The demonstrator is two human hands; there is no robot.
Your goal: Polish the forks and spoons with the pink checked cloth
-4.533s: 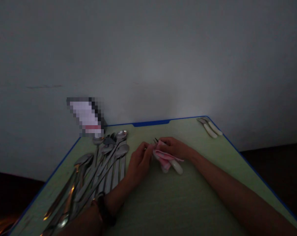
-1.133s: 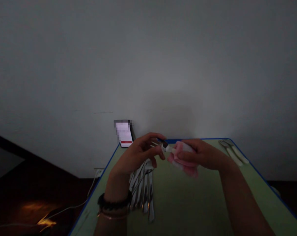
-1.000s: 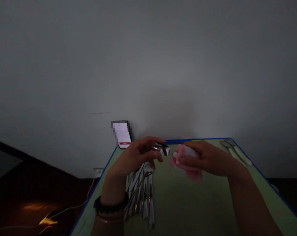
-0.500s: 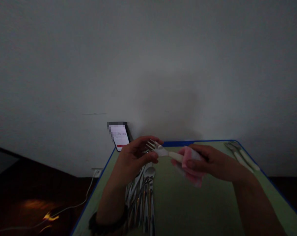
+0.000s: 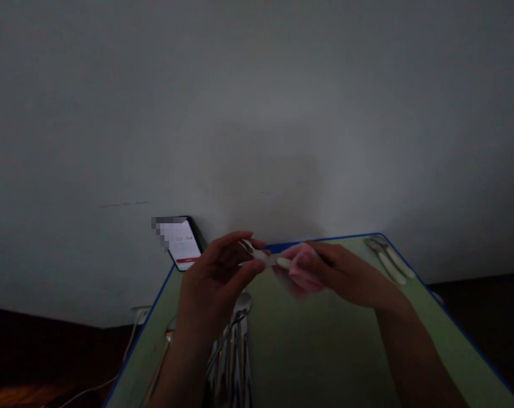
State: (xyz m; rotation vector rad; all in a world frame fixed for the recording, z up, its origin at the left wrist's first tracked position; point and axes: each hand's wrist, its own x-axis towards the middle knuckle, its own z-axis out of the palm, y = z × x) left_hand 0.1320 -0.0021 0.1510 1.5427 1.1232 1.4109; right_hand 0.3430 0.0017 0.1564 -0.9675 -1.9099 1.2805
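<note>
Pink cloth (image 5: 308,271) is bunched in the right hand (image 5: 339,273), whose thumb and fingers grip it around the pale handle of a fork (image 5: 260,256). The fork is up in front of the person, slightly blurred, its metal head pointing left into the curl of the left hand (image 5: 216,277); thumb and fingers bracket that head, though how firmly they hold it, if at all, I cannot tell. Below is a pale green table (image 5: 316,345) with a blue edge. Silvery cutlery (image 5: 234,362), including a spoon, lies near the left forearm, partly hidden by it. At the far right corner, two white-handled utensils (image 5: 390,267) rest side by side. Toward the far left corner, a lit phone (image 5: 184,243), partly pixelated, leans by a plain grey wall (image 5: 282,85)
</note>
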